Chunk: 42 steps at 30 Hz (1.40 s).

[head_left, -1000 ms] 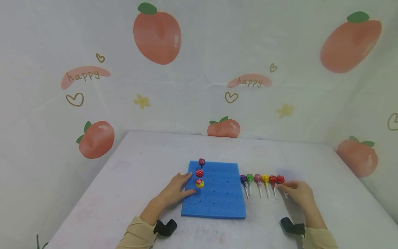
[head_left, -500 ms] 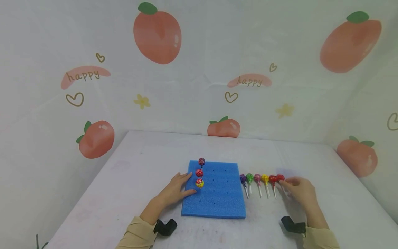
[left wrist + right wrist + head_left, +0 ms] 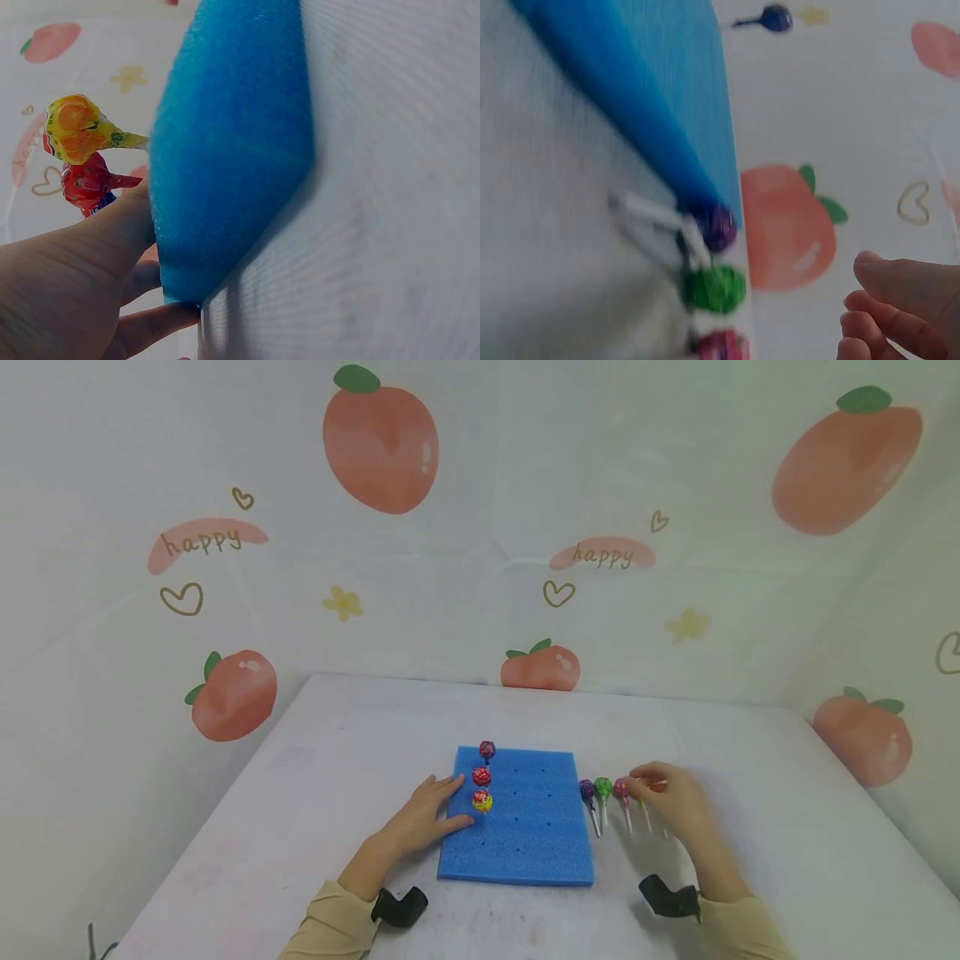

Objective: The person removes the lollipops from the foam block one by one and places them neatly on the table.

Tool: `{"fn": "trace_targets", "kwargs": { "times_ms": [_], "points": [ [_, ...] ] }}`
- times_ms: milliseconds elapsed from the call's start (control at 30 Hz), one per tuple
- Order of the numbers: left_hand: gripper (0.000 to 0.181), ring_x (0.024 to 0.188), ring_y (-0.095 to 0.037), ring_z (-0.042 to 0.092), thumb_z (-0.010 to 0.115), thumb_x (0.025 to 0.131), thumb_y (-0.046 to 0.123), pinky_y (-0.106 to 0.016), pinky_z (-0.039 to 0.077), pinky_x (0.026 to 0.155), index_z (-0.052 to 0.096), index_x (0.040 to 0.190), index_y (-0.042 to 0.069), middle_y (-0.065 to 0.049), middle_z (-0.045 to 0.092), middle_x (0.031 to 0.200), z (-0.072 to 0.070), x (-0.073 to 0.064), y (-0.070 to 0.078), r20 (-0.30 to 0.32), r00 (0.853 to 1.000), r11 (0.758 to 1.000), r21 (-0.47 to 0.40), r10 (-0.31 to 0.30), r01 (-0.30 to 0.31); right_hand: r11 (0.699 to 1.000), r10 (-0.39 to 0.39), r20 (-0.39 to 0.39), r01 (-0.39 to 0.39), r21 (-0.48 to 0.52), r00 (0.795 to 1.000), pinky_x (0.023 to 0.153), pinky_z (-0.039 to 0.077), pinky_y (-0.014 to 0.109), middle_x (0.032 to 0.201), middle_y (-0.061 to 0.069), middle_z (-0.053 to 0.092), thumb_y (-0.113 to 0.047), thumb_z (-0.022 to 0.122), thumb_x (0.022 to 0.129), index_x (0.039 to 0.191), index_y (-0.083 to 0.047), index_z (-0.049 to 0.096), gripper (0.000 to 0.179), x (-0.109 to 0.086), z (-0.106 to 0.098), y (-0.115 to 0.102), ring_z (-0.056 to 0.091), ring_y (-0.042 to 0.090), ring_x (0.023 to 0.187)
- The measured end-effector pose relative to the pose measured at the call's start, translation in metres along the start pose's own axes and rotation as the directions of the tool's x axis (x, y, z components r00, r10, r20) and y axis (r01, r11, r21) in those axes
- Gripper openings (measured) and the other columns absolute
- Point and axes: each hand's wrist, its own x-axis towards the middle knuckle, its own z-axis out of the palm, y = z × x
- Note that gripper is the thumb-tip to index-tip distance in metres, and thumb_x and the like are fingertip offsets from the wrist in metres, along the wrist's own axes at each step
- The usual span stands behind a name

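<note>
My left hand (image 3: 420,817) rests at the left edge of a blue foam board (image 3: 517,860), its fingers and thumb spread straight. Three wrapped lollipops stand upright in the board's left column: a dark red one (image 3: 487,750), a red one (image 3: 481,776) and a yellow-and-red one (image 3: 75,129). My right hand (image 3: 678,802) hovers over the right part of a row of lollipops, thumb and fingers apart and nothing visible between them. Its fingertips are beside the pink lollipop (image 3: 622,788). Left of that lie a green lollipop (image 3: 603,788) and a purple lollipop (image 3: 587,790). The hand mostly hides the yellow and red ones.
Small holes dot the foam board. It lies on a white table (image 3: 360,718) in front of a white backdrop (image 3: 450,585) printed with peaches. A black wrist mount (image 3: 401,907) sits on the left wrist, another mount (image 3: 667,896) on the right.
My right hand has left the rightmost red lollipop and moved left over the row, toward the pink one. My left hand and the board have stayed in place.
</note>
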Motion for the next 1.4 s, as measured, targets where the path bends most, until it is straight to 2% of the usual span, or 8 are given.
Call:
{"fn": "trace_targets", "kwargs": {
  "times_ms": [133,300,500,633,833,933,1200,1400],
  "points": [
    [0.071,0.141,-0.044,0.02,0.063,0.086,0.041,-0.061,0.023,0.11,0.037,0.143,0.007,-0.021,0.038,0.146,0.0,0.0,-0.001,0.002,1.0,1.0,0.002,0.006,-0.006,0.995,-0.077,0.019,0.075,0.061,0.997,0.057,0.046,0.023,0.093,0.013,0.067,-0.022,0.066,0.087,0.101,-0.004,0.068,0.023,0.001,0.018,-0.018,0.06,0.019,0.078],
    [0.071,0.14,-0.045,0.021,0.063,0.086,0.041,-0.061,0.024,0.11,0.037,0.143,0.006,-0.021,0.038,0.146,0.0,0.0,0.0,0.003,1.0,1.0,0.003,0.015,-0.015,0.978,-0.173,0.062,0.163,0.13,0.983,0.056,0.046,0.018,0.09,0.008,0.067,-0.02,0.068,0.085,0.1,-0.006,0.068,0.02,0.0,0.041,-0.039,0.056,0.012,0.071],
    [0.071,0.141,-0.044,0.02,0.063,0.086,0.042,-0.061,0.024,0.11,0.037,0.143,0.007,-0.021,0.038,0.146,0.0,0.0,0.0,0.0,1.0,1.0,0.0,0.009,-0.009,0.947,-0.292,0.136,0.267,0.176,0.947,0.054,0.044,0.015,0.082,0.003,0.065,-0.02,0.069,0.084,0.1,-0.006,0.068,0.021,-0.003,0.068,-0.058,0.052,0.007,0.063],
    [0.071,0.14,-0.045,0.021,0.063,0.086,0.042,-0.062,0.024,0.11,0.038,0.143,0.007,-0.021,0.038,0.146,0.0,0.0,0.0,0.001,1.0,1.0,0.002,0.009,-0.009,0.923,-0.35,0.182,0.306,0.232,0.919,0.054,0.044,0.016,0.082,0.003,0.064,-0.021,0.069,0.084,0.102,-0.005,0.067,0.024,-0.005,0.082,-0.067,0.052,0.006,0.062],
    [0.071,0.141,-0.044,0.021,0.063,0.086,0.042,-0.062,0.024,0.11,0.038,0.143,0.009,-0.019,0.039,0.146,0.0,0.001,-0.001,-0.003,1.0,1.0,0.009,-0.005,0.005,0.898,-0.404,0.212,0.342,0.277,0.89,0.051,0.042,0.016,0.082,0.003,0.064,-0.022,0.069,0.085,0.105,-0.004,0.066,0.028,-0.007,0.097,-0.076,0.049,0.001,0.06],
    [0.071,0.14,-0.045,0.022,0.063,0.086,0.042,-0.062,0.025,0.109,0.039,0.142,0.008,-0.02,0.039,0.146,0.001,0.002,-0.001,-0.006,1.0,1.0,0.017,0.002,-0.002,0.89,-0.418,0.217,0.349,0.295,0.882,0.05,0.041,0.016,0.082,0.005,0.064,-0.021,0.069,0.084,0.107,-0.003,0.065,0.028,-0.008,0.101,-0.081,0.048,0.001,0.06],
    [0.071,0.14,-0.046,0.021,0.063,0.086,0.042,-0.064,0.024,0.108,0.038,0.142,0.008,-0.021,0.039,0.146,0.0,0.001,0.0,0.001,1.0,1.0,0.013,0.005,-0.005,0.887,-0.405,0.258,0.309,0.342,0.877,0.048,0.041,0.016,0.082,0.006,0.064,-0.021,0.068,0.085,0.11,-0.005,0.064,0.029,-0.008,0.11,-0.087,0.048,0.002,0.057],
    [0.07,0.139,-0.046,0.022,0.064,0.086,0.04,-0.063,0.025,0.109,0.039,0.142,0.006,-0.022,0.04,0.145,-0.001,0.0,0.002,-0.004,1.0,1.0,0.011,0.006,-0.006,0.885,-0.407,0.257,0.309,0.349,0.876,0.049,0.041,0.016,0.083,0.007,0.065,-0.02,0.068,0.085,0.109,-0.003,0.064,0.03,-0.008,0.116,-0.089,0.05,0.004,0.058]
  ]
}}
